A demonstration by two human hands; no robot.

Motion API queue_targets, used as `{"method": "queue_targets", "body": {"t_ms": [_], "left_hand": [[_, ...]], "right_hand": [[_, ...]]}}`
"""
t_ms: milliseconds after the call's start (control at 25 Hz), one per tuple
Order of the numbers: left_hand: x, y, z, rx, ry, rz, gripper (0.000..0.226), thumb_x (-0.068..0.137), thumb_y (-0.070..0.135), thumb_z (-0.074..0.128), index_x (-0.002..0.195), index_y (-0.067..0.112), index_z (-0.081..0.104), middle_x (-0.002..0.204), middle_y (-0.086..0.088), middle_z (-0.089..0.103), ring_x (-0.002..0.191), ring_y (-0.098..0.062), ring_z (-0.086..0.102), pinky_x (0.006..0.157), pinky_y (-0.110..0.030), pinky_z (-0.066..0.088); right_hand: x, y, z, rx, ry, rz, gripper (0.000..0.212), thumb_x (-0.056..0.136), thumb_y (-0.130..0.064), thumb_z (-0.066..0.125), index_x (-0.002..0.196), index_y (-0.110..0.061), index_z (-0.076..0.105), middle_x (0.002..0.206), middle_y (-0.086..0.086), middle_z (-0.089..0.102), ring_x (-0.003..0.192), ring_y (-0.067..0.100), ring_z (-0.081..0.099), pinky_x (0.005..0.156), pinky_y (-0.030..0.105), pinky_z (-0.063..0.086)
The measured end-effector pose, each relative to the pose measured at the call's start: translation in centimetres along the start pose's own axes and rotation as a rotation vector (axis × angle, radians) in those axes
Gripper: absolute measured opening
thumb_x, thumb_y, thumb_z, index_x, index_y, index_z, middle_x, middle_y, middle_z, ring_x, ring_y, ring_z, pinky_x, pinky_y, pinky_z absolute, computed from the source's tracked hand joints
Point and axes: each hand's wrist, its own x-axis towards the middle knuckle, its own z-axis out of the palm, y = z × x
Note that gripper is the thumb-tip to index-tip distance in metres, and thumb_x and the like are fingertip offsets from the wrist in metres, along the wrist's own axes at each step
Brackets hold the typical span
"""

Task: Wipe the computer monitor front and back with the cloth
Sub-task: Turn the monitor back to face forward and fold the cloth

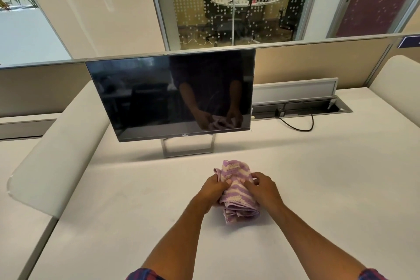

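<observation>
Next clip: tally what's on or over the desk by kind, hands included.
Monitor: 1
Cloth: 1
Hands: 2, left and right, both gripping the cloth
Black cable: 1
Total: 5

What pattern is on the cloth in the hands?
Purple and cream wavy stripes on the cloth, clearest in the head view.

Your left hand (212, 191) and right hand (261, 190) cover the middle of the cloth (238, 202), so you cannot see how its folds run beneath your fingers. The monitor (170, 95) hides its own back and the upper part of its stand (188, 146). Your sleeves are cut off by the bottom edge. The cable (302, 126) disappears into the worktop (318, 177) slot.
</observation>
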Motion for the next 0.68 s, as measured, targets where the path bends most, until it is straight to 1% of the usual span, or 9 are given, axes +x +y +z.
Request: {"method": "queue_targets", "body": {"t_ms": [80,120,200,280,360,440,520,600,680], "left_hand": [[0.3,0.3,1.4,0.261,0.19,0.133,0.048,0.091,0.042,0.067,0.13,0.017,0.054,0.117,-0.004,0.07,0.095,-0.019,0.068,0.086,-0.038,0.059],[0.4,0.5,2.1,0.376,0.307,0.194,0.056,0.088,0.049,0.068,0.132,0.021,0.049,0.119,-0.003,0.068,0.097,-0.02,0.068,0.087,-0.037,0.058],[0.4,0.9,3.9,0.547,0.423,0.313,0.068,0.085,0.057,0.066,0.139,0.024,0.041,0.13,-0.001,0.061,0.11,-0.022,0.064,0.092,-0.037,0.055],[0.5,1.1,5.8,0.719,0.383,0.473,0.075,0.086,0.059,0.062,0.147,0.023,0.036,0.145,0.0,0.047,0.124,-0.022,0.056,0.097,-0.035,0.05],[0.9,1.2,7.8,0.86,0.249,0.583,0.088,0.083,0.065,0.06,0.153,0.024,0.028,0.16,0.0,0.028,0.136,-0.023,0.045,0.103,-0.034,0.046],[1.5,1.6,9.9,0.964,0.06,0.571,0.112,0.075,0.075,0.063,0.159,0.024,0.01,0.167,0.0,0.003,0.148,-0.023,0.027,0.113,-0.036,0.036],[2.3,2.4,12.1,1.068,-0.079,0.547,0.121,0.075,0.071,0.067,0.159,0.025,-0.007,0.167,0.002,-0.013,0.152,-0.024,0.017,0.117,-0.036,0.03],[3.4,3.4,14.1,1.148,-0.094,0.588,0.113,0.086,0.051,0.07,0.158,0.024,-0.013,0.166,0.001,-0.015,0.148,-0.027,0.029,0.113,-0.036,0.036],[4.6,4.7,15.8,1.193,-0.057,0.621,0.106,0.091,0.034,0.07,0.158,0.02,-0.011,0.167,-0.002,-0.009,0.14,-0.028,0.041,0.108,-0.037,0.043]], "right_hand": [[-0.2,0.4,-0.5,0.052,0.099,-0.006,0.034,0.09,-0.032,0.071,0.119,-0.016,0.067,0.103,0.0,0.072,0.083,0.016,0.065,0.068,0.026,0.048],[-0.3,0.6,-0.9,0.077,0.161,0.006,0.032,0.09,-0.029,0.072,0.119,-0.015,0.067,0.098,0.0,0.071,0.081,0.016,0.064,0.065,0.024,0.046],[-0.4,0.8,-2.0,0.117,0.252,0.03,0.029,0.09,-0.027,0.071,0.117,-0.016,0.067,0.096,0.0,0.071,0.078,0.016,0.064,0.06,0.021,0.045],[-0.1,1.0,-3.3,0.124,0.307,0.035,0.027,0.092,-0.025,0.067,0.118,-0.016,0.066,0.103,0.005,0.072,0.08,0.018,0.062,0.058,0.018,0.043],[0.6,1.6,-4.8,0.118,0.345,0.033,0.028,0.094,-0.02,0.062,0.121,-0.014,0.066,0.108,0.008,0.073,0.084,0.02,0.061,0.062,0.022,0.043],[1.5,2.2,-6.6,0.095,0.366,0.031,0.032,0.096,-0.018,0.059,0.126,-0.013,0.065,0.115,0.009,0.072,0.09,0.023,0.063,0.073,0.025,0.047],[2.6,2.6,-8.6,0.082,0.39,0.041,0.034,0.098,-0.02,0.059,0.132,-0.013,0.062,0.12,0.01,0.07,0.1,0.026,0.067,0.08,0.029,0.052],[3.8,3.0,-10.7,0.081,0.413,0.045,0.033,0.098,-0.022,0.062,0.13,-0.016,0.059,0.119,0.011,0.07,0.097,0.026,0.067,0.077,0.029,0.054],[5.2,3.6,-12.9,0.064,0.423,0.042,0.031,0.097,-0.022,0.064,0.126,-0.018,0.057,0.116,0.011,0.07,0.09,0.023,0.064,0.074,0.028,0.053]]}}
